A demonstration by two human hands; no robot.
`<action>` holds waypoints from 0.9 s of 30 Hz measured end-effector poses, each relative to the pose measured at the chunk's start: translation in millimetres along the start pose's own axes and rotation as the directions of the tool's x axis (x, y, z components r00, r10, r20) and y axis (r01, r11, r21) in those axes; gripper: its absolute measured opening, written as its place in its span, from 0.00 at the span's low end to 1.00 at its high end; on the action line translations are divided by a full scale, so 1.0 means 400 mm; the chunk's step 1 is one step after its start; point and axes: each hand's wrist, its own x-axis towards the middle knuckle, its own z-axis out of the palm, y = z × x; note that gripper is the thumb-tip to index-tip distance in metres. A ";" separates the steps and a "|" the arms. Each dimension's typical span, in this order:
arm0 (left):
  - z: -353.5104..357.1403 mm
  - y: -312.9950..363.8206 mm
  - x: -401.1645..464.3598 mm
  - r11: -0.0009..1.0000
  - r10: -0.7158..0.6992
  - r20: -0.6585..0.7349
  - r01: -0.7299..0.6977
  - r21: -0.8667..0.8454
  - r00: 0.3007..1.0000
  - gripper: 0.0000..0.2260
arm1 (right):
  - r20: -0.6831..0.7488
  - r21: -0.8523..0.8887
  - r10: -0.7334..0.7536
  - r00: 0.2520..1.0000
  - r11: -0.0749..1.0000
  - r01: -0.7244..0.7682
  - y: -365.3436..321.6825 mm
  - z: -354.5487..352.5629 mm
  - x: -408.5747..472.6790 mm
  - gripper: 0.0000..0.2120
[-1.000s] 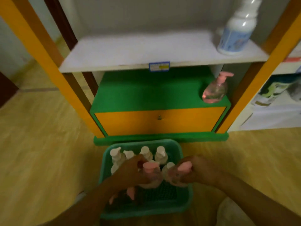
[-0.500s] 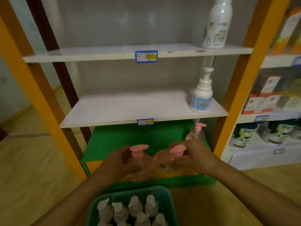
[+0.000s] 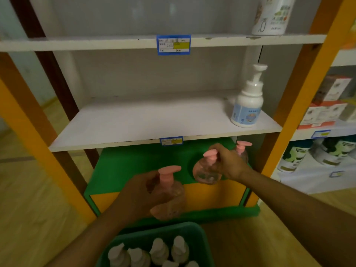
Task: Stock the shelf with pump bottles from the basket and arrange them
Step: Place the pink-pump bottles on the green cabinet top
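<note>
Right hand (image 3: pixel 229 162) around pink-pump bottle (image 3: pixel 206 170) above green ledge (image 3: pixel 134 162)

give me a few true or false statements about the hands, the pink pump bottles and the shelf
1. Each hand holds a pink pump bottle. True: the left hand grips one bottle, the right hand another.
2. The white shelf board carries three bottles. False: only one white pump bottle stands there, at its right end.
3. A pink pump bottle already stands on the green base. True: it is behind the right hand.
4. The green basket is empty. False: white-topped bottles remain inside.
</note>
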 end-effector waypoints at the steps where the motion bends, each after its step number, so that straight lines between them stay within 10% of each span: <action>1: -0.001 -0.001 0.005 1.000 -0.002 -0.001 0.002 0.006 1.000 0.17 | -0.015 0.007 0.010 1.000 1.000 -0.009 0.005 0.003 0.019 0.22; 27: -0.008 -0.025 -0.014 0.990 -0.134 0.075 0.138 -0.042 0.988 0.15 | 0.051 0.009 0.171 0.984 0.985 -0.172 0.047 0.032 0.116 0.30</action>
